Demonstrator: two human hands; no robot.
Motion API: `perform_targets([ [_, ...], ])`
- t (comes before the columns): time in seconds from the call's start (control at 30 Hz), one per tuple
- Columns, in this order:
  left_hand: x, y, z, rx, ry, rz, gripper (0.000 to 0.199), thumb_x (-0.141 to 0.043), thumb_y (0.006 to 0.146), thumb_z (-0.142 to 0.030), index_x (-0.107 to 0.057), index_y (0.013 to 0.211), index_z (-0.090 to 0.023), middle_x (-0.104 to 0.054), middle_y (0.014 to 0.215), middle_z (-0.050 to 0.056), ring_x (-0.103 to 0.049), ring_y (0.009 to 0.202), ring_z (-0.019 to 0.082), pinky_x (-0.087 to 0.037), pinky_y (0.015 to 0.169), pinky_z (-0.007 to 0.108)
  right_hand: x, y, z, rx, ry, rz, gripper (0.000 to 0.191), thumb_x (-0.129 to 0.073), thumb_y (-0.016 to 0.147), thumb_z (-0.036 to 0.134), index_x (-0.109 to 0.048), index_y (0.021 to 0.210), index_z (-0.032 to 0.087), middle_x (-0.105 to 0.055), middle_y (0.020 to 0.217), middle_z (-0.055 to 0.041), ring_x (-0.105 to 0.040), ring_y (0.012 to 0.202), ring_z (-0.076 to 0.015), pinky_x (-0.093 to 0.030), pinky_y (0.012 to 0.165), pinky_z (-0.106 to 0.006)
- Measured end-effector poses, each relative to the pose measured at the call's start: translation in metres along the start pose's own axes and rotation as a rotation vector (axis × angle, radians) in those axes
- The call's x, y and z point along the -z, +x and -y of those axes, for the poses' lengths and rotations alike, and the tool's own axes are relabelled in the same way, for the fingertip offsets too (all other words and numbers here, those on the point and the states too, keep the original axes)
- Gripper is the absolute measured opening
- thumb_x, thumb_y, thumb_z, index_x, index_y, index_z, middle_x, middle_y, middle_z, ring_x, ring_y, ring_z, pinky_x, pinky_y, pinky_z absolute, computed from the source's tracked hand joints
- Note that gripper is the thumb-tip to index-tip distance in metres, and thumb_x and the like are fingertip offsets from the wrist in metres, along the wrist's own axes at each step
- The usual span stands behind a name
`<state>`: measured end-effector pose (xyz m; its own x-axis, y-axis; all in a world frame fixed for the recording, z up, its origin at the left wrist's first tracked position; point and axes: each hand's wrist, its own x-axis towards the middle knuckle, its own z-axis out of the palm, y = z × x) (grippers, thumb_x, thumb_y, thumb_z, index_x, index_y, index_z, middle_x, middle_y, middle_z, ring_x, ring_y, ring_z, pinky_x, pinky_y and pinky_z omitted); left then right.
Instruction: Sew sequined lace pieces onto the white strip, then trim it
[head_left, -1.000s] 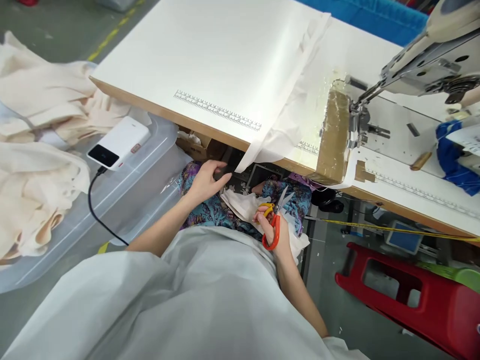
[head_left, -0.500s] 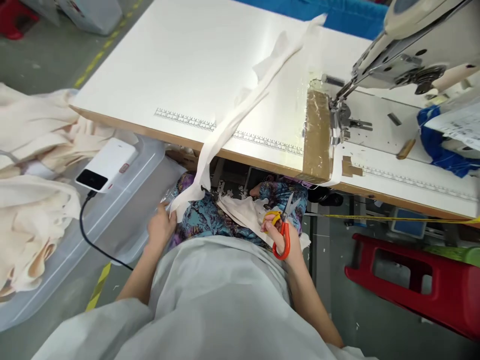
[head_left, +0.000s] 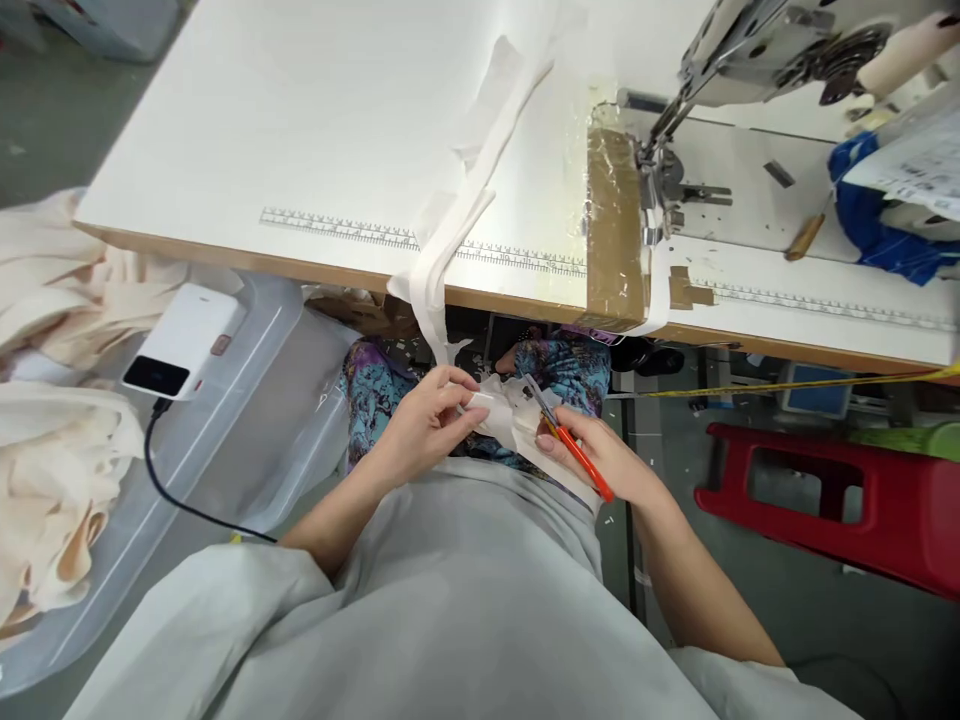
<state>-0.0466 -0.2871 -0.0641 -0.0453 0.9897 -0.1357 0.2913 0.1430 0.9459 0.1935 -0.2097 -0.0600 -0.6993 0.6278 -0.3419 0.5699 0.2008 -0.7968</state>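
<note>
My left hand (head_left: 427, 425) is over my lap, its thumb and fingers closed on a piece of white fabric (head_left: 493, 412). Scissors (head_left: 581, 462) with orange and yellow handles are in my right hand (head_left: 611, 455), blades pointing up and left beside that fabric. Whether the blades are apart is hard to make out. A long white fabric strip (head_left: 469, 195) lies across the table and hangs over its front edge down to my left hand. Whether it joins the piece I hold is hidden by my fingers.
A sewing machine (head_left: 757, 60) stands at the right of the white table (head_left: 337, 120). On the left, a clear plastic bin (head_left: 270, 400) holds cream fabric pieces (head_left: 60, 470) and a white device (head_left: 184, 340) with a black cable. A red stool (head_left: 795, 500) is at the right.
My left hand has moved right, to the middle of my lap, with white fabric in its fingers. The scissors have turned to point up-left, and the strip hangs closer to the middle.
</note>
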Motion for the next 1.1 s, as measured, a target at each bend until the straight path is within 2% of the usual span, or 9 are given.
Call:
perform_targets([
  [0.1,0.001,0.003,0.001,0.240,-0.269,0.171,0.035,-0.064,0.085,-0.052,-0.065,0.083,-0.017,-0.064,0.059,0.000,-0.054,0.044,0.010,-0.044,0.047,0.022,0.004,0.004,-0.002,0.021,-0.051,0.074,0.048,-0.053,0.087,0.066,-0.040,0.067,0.024,-0.040,0.060,0.0047,-0.036,0.055,-0.0128,-0.033,0.050,-0.026],
  [0.13,0.001,0.003,0.001,0.306,-0.355,0.208,0.038,-0.066,0.083,-0.054,-0.065,0.084,-0.016,-0.064,0.054,0.000,-0.058,0.045,0.012,-0.047,0.047,0.022,0.005,0.007,-0.002,0.031,-0.064,0.107,0.049,-0.053,0.087,0.066,-0.038,0.066,0.024,-0.040,0.061,0.0048,-0.035,0.055,-0.0125,-0.031,0.050,-0.026],
  [0.23,0.005,0.006,0.001,0.392,-0.527,0.229,0.043,-0.073,0.076,-0.056,-0.064,0.083,-0.015,-0.072,0.061,0.005,-0.069,0.055,0.016,-0.052,0.052,0.022,0.008,0.017,0.002,0.060,-0.095,0.217,0.050,-0.052,0.087,0.066,-0.037,0.065,0.024,-0.038,0.062,0.0046,-0.034,0.056,-0.0123,-0.030,0.050,-0.025],
  [0.37,0.011,0.007,0.005,0.426,-0.601,0.209,0.043,-0.074,0.076,-0.055,-0.065,0.082,-0.014,-0.074,0.066,0.008,-0.073,0.062,0.019,-0.055,0.055,0.022,0.009,0.029,0.010,0.065,-0.113,0.319,0.051,-0.050,0.087,0.067,-0.035,0.064,0.024,-0.033,0.060,0.0055,-0.031,0.055,-0.0115,-0.026,0.048,-0.024],
  [0.5,0.014,0.007,0.012,0.423,-0.618,0.187,0.042,-0.075,0.076,-0.053,-0.066,0.081,-0.013,-0.074,0.065,0.008,-0.073,0.062,0.019,-0.055,0.054,0.022,0.006,0.037,0.015,0.025,-0.121,0.333,0.055,-0.050,0.085,0.070,-0.033,0.061,0.024,-0.030,0.058,0.0061,-0.029,0.052,-0.0104,-0.023,0.046,-0.024],
  [0.73,0.012,0.009,0.020,0.417,-0.625,0.153,0.046,-0.077,0.071,-0.058,-0.065,0.077,-0.014,-0.073,0.062,0.006,-0.072,0.058,0.019,-0.055,0.052,0.022,0.002,0.039,0.017,0.050,-0.258,0.248,0.057,-0.046,0.086,0.072,-0.031,0.060,0.024,-0.029,0.055,0.0064,-0.026,0.051,-0.0106,-0.021,0.047,-0.026],
  [1.1,0.012,0.011,0.021,0.418,-0.625,0.148,0.044,-0.077,0.071,-0.056,-0.065,0.077,-0.014,-0.072,0.060,0.006,-0.072,0.056,0.018,-0.054,0.051,0.022,-0.003,0.036,0.019,0.008,-0.370,0.133,0.059,-0.045,0.085,0.075,-0.028,0.058,0.025,-0.035,0.050,0.0047,-0.027,0.047,-0.0115,-0.022,0.048,-0.027],
])
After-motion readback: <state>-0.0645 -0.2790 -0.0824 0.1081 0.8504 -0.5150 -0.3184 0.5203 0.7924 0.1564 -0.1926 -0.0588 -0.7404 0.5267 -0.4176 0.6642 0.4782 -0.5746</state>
